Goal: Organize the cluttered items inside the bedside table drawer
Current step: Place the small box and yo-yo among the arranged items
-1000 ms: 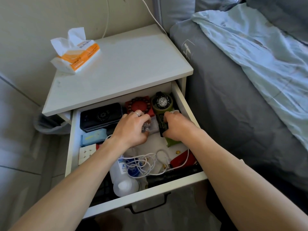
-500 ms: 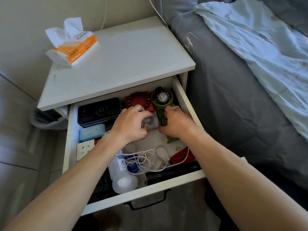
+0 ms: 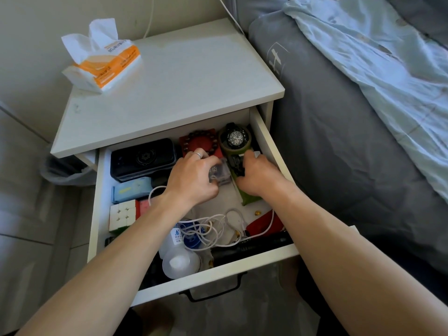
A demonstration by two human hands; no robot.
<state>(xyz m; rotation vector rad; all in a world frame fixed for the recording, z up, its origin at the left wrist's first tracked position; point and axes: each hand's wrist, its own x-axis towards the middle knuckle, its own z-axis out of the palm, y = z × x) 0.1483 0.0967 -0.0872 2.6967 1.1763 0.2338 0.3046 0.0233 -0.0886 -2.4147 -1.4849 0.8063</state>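
The white drawer (image 3: pixel 271 146) of the bedside table stands pulled open. My left hand (image 3: pixel 191 178) grips a small clear box of dice (image 3: pixel 219 174) in the drawer's middle. My right hand (image 3: pixel 259 175) curls around the strap of a green watch (image 3: pixel 236 139) whose black dial lies at the back right. A red box with a bead bracelet (image 3: pixel 201 141) sits behind my left hand. A black case (image 3: pixel 143 158), a blue pack (image 3: pixel 132 189) and a puzzle cube (image 3: pixel 122 214) line the left side. Tangled white cable (image 3: pixel 211 226) lies near the front.
A white bottle (image 3: pixel 180 260), a blue round item (image 3: pixel 192 240), a red object (image 3: pixel 263 223) and a black flashlight (image 3: pixel 252 248) fill the drawer's front. A tissue pack (image 3: pixel 104 61) sits on the tabletop (image 3: pixel 184 76). A grey bed (image 3: pixel 339 141) borders the right side.
Both hands have stayed on the dice box and the watch strap, shifting only slightly. The camera view has moved a little.
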